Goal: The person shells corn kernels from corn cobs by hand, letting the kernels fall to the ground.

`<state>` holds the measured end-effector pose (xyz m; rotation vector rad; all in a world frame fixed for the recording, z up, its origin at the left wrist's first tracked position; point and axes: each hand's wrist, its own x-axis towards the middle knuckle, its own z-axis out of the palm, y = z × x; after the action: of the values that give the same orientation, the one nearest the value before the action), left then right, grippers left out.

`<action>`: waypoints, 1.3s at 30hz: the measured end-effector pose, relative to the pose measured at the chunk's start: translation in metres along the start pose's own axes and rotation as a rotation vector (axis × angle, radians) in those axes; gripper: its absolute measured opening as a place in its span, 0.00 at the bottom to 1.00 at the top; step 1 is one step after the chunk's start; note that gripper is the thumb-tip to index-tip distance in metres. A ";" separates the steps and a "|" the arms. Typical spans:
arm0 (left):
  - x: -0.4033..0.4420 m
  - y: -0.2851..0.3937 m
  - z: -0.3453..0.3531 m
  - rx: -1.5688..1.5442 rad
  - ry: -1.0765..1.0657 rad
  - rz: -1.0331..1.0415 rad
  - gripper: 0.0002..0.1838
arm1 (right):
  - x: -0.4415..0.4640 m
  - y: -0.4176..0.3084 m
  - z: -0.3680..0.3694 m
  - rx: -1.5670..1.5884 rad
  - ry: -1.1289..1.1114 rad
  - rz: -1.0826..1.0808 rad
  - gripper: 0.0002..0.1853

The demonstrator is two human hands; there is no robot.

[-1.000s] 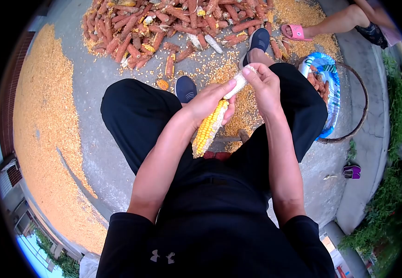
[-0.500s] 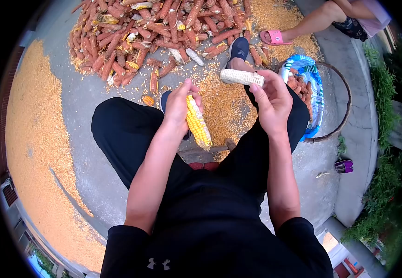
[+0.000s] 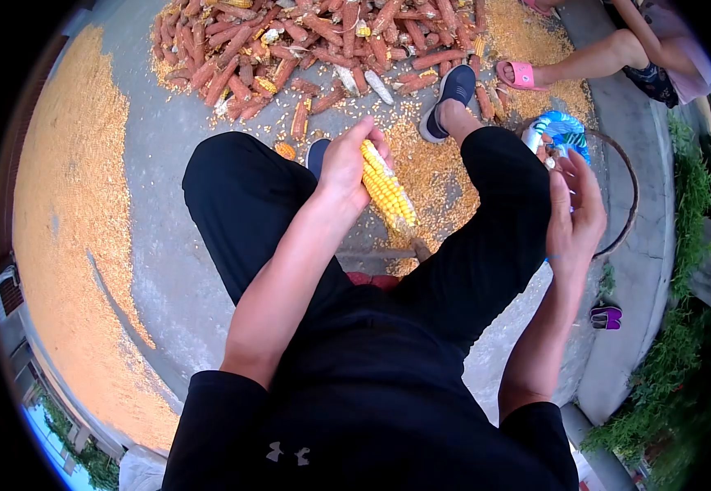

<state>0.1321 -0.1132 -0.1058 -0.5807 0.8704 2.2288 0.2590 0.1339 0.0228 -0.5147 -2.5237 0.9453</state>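
My left hand [image 3: 345, 170] is wrapped round an ear of corn [image 3: 388, 190], held above the ground between my knees. Yellow kernels cover most of its visible side, with a pale stripped strip along the upper edge. Over at the right, my right hand [image 3: 575, 217] is above a basket with a blue and white liner [image 3: 558, 123]. Its fingers are spread apart, and I see no cob gripped in them. A small whitish end, perhaps of a bare corncob [image 3: 550, 163], shows by the fingertips. The hand hides much of the basket's inside.
A heap of reddish cobs [image 3: 347, 37] lies ahead. Loose kernels [image 3: 433, 176] are scattered between my feet, and a broad spread of kernels [image 3: 69, 245] covers the left side. Another person's leg [image 3: 593, 61] with a pink sandal [image 3: 517, 74] is at upper right. Purple shoes [image 3: 606, 317] lie right.
My right hand has moved right to the basket and opened; the white bare cob it held has left its grip. My left hand still holds the ear. The view has shifted slightly.
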 end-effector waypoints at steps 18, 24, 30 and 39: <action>-0.009 -0.003 0.009 0.602 -0.022 0.604 0.27 | -0.058 -0.043 0.161 0.524 -0.407 -0.029 0.16; -0.016 0.004 0.013 0.686 -0.133 0.667 0.27 | -0.060 -0.048 0.142 1.290 -0.721 0.644 0.16; -0.009 -0.004 0.011 0.682 -0.165 0.702 0.26 | -0.057 -0.044 0.131 1.420 -0.812 0.781 0.19; -0.004 -0.009 0.010 0.667 -0.208 0.709 0.26 | -0.060 -0.027 0.133 1.779 -0.864 0.959 0.24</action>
<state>0.1401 -0.1025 -0.1004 0.3231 1.7906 2.2935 0.2413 0.0159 -0.0652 -0.6384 -0.6054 3.4855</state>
